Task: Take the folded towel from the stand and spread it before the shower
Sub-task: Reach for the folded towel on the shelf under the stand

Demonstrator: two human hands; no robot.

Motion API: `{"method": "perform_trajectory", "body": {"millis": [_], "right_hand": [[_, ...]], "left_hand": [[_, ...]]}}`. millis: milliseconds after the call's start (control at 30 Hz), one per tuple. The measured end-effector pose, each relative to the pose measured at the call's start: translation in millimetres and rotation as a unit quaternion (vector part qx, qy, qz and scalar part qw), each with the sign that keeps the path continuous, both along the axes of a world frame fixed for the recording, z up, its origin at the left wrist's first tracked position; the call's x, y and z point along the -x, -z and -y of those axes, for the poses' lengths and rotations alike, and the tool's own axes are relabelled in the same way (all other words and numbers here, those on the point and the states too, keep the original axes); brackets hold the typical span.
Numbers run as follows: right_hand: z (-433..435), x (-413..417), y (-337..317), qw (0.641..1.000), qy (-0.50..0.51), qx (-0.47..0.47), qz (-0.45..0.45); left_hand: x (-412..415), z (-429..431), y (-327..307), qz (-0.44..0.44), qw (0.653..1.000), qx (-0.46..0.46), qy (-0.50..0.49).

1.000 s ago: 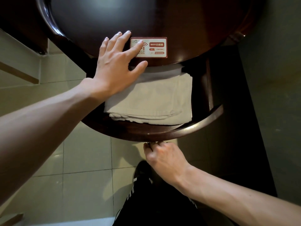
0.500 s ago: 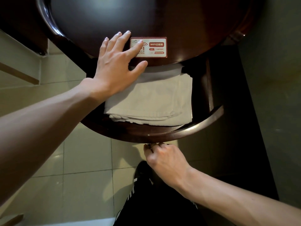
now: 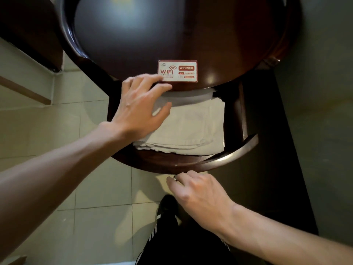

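A folded white towel point(image 3: 189, 129) lies on the lower shelf point(image 3: 164, 161) of a dark round wooden stand point(image 3: 219, 35). My left hand point(image 3: 139, 109) hovers over the towel's left part, fingers spread and bent, fingertips at the rim of the stand's top. It covers the towel's left corner. My right hand point(image 3: 198, 196) is below the shelf's front edge, fingers curled under the rim, holding nothing I can see.
A red and white WIFI card point(image 3: 177, 71) lies on the stand's top near its front rim. Pale floor tiles point(image 3: 91, 188) spread to the left. A dark wall point(image 3: 315, 131) stands on the right. My leg and a black shoe point(image 3: 168, 205) are below the stand.
My left hand has drawn back from the stand's top toward the towel and its fingers have bent. The right hand has stayed at the shelf's front edge.
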State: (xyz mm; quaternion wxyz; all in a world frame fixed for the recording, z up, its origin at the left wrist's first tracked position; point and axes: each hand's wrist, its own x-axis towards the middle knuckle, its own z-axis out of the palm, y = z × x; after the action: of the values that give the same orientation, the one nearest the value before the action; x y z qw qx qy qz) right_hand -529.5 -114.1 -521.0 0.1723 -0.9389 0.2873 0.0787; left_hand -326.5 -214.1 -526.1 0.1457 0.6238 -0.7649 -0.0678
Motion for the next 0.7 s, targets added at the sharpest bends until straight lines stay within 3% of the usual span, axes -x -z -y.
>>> {"method": "perform_trajectory", "body": {"millis": [100,300,567,700], "right_hand": [[8,-2,-10,0.999,0.024,0.005,0.048],[37,-4,-12,0.997,0.062,0.019,0.049],[75,-1,10,0.995,0.093,0.038,-0.006],[95,-3,27,0.997,0.057,0.029,-0.04]], "left_hand": [[1,-16,-4,-0.015,1.0,-0.011,0.022],[-4,-36,-5,-0.016,0.997,-0.071,0.037],[-4,-49,12,0.057,0.986,-0.15,0.044],[-6,-48,28,0.085,0.97,-0.221,0.053]]}}
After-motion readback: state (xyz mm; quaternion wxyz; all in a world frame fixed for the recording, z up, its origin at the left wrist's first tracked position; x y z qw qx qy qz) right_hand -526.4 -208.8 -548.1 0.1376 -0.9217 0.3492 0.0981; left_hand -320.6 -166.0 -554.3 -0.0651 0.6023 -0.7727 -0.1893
